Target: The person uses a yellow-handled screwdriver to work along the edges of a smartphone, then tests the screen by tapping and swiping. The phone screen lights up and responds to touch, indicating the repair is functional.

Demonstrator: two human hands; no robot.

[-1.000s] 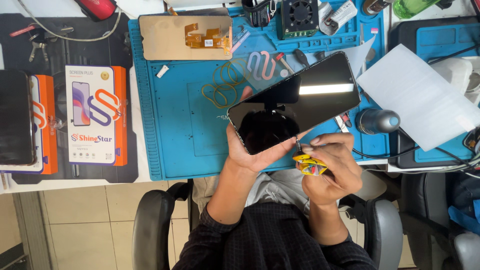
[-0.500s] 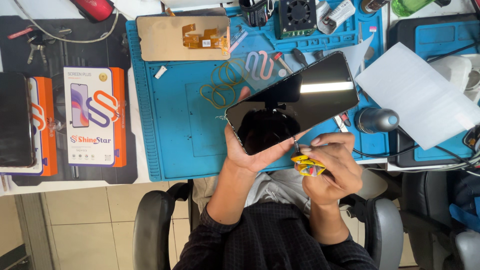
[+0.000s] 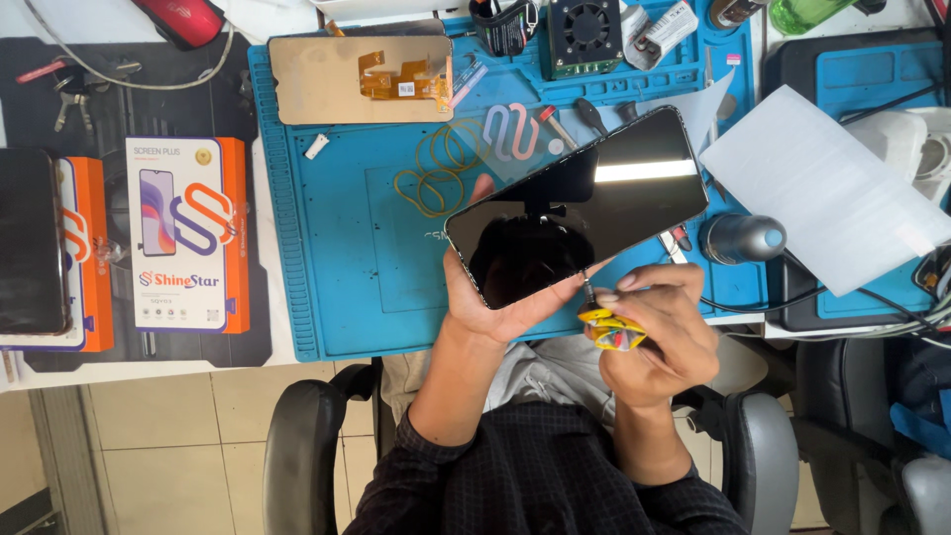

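Note:
My left hand (image 3: pixel 495 307) holds a black smartphone (image 3: pixel 580 203) from below, glossy screen up, tilted above the blue work mat (image 3: pixel 337 248). My right hand (image 3: pixel 659 332) grips a small yellow-handled tool (image 3: pixel 606 329) whose metal tip touches the phone's lower edge near the middle. Both hands are close together at the front edge of the mat, over my lap.
A detached display panel with an orange flex cable (image 3: pixel 362 79) lies at the mat's far left. Rubber bands (image 3: pixel 436 173), white and orange boxes (image 3: pixel 183 233), a dark phone (image 3: pixel 30 243), a small fan (image 3: pixel 586 35), white sheets (image 3: pixel 822 188) and a grey cylinder (image 3: pixel 738 238) surround the mat.
The phone and both hands stay nearly in place; the tool tip shifts slightly along the phone's lower edge.

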